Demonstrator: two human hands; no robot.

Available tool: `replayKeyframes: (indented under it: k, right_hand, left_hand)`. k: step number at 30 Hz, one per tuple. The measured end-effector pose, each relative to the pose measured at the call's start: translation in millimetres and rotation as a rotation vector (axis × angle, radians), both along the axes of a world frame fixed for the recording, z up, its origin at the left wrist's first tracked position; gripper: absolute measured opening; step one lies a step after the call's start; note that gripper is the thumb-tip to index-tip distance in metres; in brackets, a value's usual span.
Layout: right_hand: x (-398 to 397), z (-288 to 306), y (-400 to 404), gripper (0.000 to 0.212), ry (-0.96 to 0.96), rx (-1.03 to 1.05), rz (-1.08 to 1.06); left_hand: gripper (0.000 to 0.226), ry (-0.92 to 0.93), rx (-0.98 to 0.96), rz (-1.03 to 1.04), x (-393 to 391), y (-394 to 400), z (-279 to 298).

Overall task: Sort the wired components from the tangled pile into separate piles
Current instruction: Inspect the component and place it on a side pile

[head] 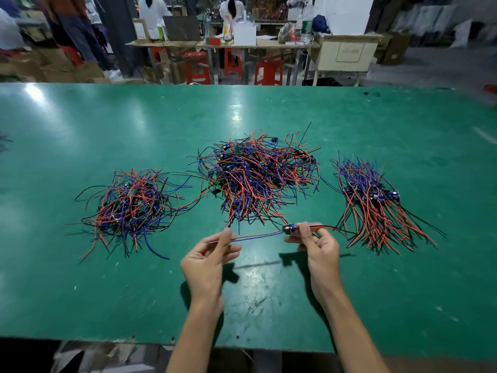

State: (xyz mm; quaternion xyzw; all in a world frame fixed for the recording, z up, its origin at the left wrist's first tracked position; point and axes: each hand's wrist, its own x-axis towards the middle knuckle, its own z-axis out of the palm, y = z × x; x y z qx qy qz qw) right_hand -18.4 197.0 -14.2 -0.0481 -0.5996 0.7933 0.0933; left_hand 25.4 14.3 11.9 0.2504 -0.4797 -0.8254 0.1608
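Note:
A big tangled pile [258, 173] of red, blue and black wired components lies mid-table. A looser pile [131, 205] sits to its left, and a neater pile [376, 203] with wires laid parallel lies to its right. I hold one wired component [289, 228] stretched above the table, in front of the big pile. My left hand [212, 254] pinches the ends of its red and blue wires. My right hand [318, 243] grips it just right of the small dark module, with its red and black wires trailing right toward the neat pile.
The green table [80, 117] has its near edge just under my forearms. Beyond the far edge stand red stools [197, 68], benches with boxes and bottles, and people in the background. Something dark lies at the far left edge [4, 140].

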Motion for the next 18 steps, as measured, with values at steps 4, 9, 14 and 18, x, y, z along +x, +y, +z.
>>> replayKeyframes:
  k: [4,9,14,18]
  right_hand:
    - [-2,-1,0,0.025,0.016,0.017,-0.035]
    - [-2,-5,-2,0.024,0.044,0.157,0.049]
    - [-1,-6,1,0.019,0.108,0.443,0.044]
    - [-1,-2,1,0.015,0.126,0.563,-0.006]
  left_hand:
    - [0.013,-0.031,-0.353,0.204,-4,-19,-3]
    - [0.012,0.007,-1.144,0.181,-9,-13,17]
    - [0.015,0.068,-0.724,-0.572,-36,23,26]
    - [0.024,0.104,-0.424,-0.867,-44,39,10]
